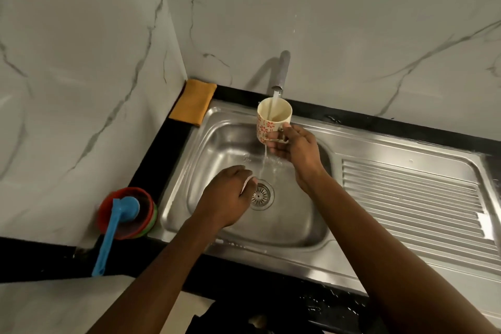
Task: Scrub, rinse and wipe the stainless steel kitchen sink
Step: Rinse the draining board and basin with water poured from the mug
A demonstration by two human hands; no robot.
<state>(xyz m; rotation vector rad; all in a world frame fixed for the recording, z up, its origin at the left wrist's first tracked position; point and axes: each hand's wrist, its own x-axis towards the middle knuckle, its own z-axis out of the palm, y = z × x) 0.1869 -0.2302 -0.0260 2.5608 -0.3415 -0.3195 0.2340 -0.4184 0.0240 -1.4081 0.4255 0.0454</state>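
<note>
Right hand (294, 148) holding a flowered mug (268, 127) under the running tap (282, 70), left hand (226, 195) down by the drain strainer (261, 196).

From the head camera, the right hand's fingers curl round the mug's handle, and the mug is upright above and beyond the strainer, with water streaming in and spilling down just behind it. The left hand hangs knuckles-up with its fingers bent and their tips at the strainer's left edge; whether it pinches anything I cannot tell. The stainless steel sink (298, 228) lies directly beneath both hands, its long axis running from the strainer rightward along the ribbed draining board (412, 198). The left hand is nearer the basin floor. This looks like rinsing to me; the orange cloth (193, 102) and blue brush (111, 236) both lie left of the strainer, on the left hand's side.
</note>
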